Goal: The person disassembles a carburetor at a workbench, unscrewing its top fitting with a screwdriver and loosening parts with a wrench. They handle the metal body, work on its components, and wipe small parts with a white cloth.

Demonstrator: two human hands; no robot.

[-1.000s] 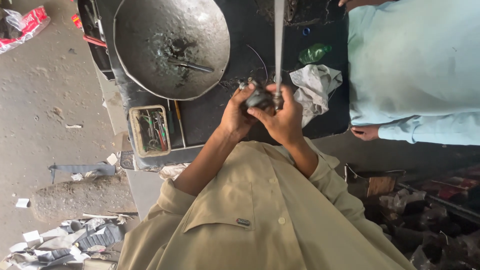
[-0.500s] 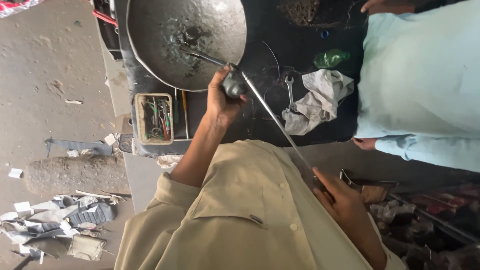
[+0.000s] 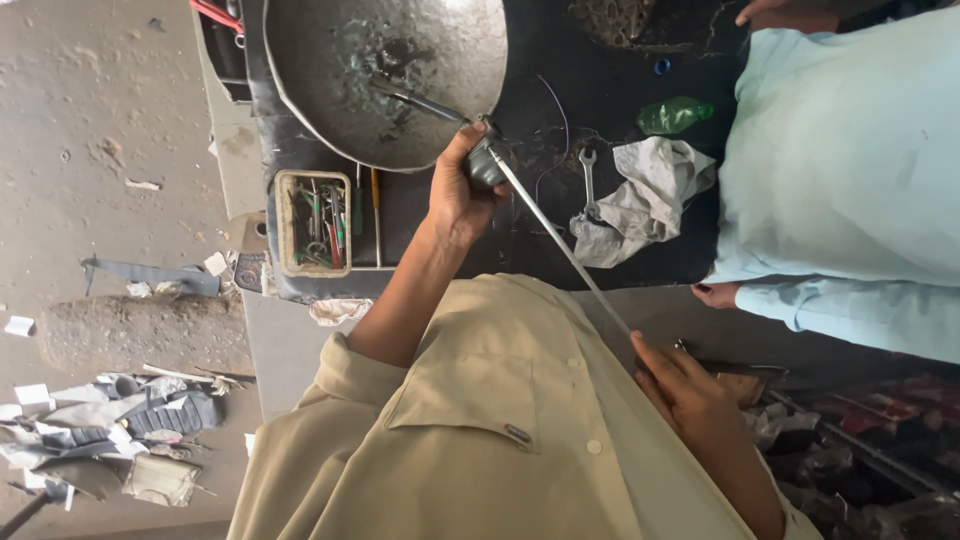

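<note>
The black work surface (image 3: 620,80) fills the top of the view. On it, at about eleven o'clock, sits a big round grey metal bowl (image 3: 330,90), dented and dirty inside. A second person in a pale blue shirt (image 3: 850,170) stands at three o'clock, one hand (image 3: 712,294) on the surface edge. A crumpled grey rag (image 3: 640,200) lies near the middle, with a silver spanner (image 3: 588,175) touching its left side and a green plastic bottle (image 3: 672,114) just above it. A small tray of little tools (image 3: 312,222) sits at nine o'clock from the rag.

The left hand (image 3: 455,195) is wrapped tight around a small dark grey metal part (image 3: 487,165), just below the bowl's rim. A long thin silver rod (image 3: 560,245) runs from that part down toward five o'clock. The right hand (image 3: 690,395) holds the rod's lower end; its grip is closed on it, fingers curled.
</note>
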